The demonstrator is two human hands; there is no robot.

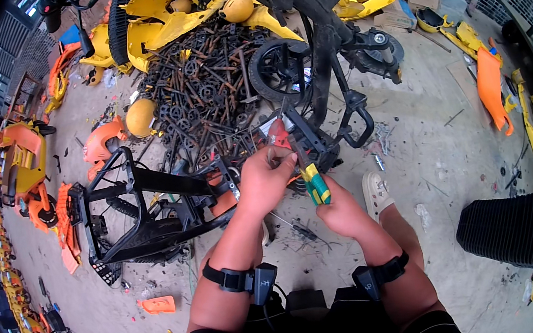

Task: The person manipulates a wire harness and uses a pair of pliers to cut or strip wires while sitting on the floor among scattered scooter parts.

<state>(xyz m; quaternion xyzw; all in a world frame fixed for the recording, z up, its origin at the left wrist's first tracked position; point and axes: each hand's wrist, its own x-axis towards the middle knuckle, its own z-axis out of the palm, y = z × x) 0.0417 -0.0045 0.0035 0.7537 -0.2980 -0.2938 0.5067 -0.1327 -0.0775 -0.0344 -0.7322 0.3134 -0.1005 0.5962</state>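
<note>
My right hand (339, 212) is wrapped around a hand tool with green-and-yellow handles (316, 188), fingers folded over the grips, its metal end pointing to the far side; I cannot tell how far its working end is parted. My left hand (264, 179) is just to the left of the tool, thumb and fingers curled in toward each other, and a red piece (280, 134) shows right beyond the fingertips; whether I have hold of it, I cannot tell. Both hands are over the middle of a black vehicle frame (170, 181), which lies on the concrete floor (431, 177), its open tubes reaching left and its fork (313, 17) rising on the far side, just right of a small black wheel (278, 73). Beyond my left hand is a heap of dark, rusty metal parts (204, 83), with yellow panels (172, 26) piled farther off and a yellow rounded shell (142, 118) at the heap's left. A black ribbed object (528, 232) lies near on the right, and a small orange piece (158, 306) near on the left.
</note>
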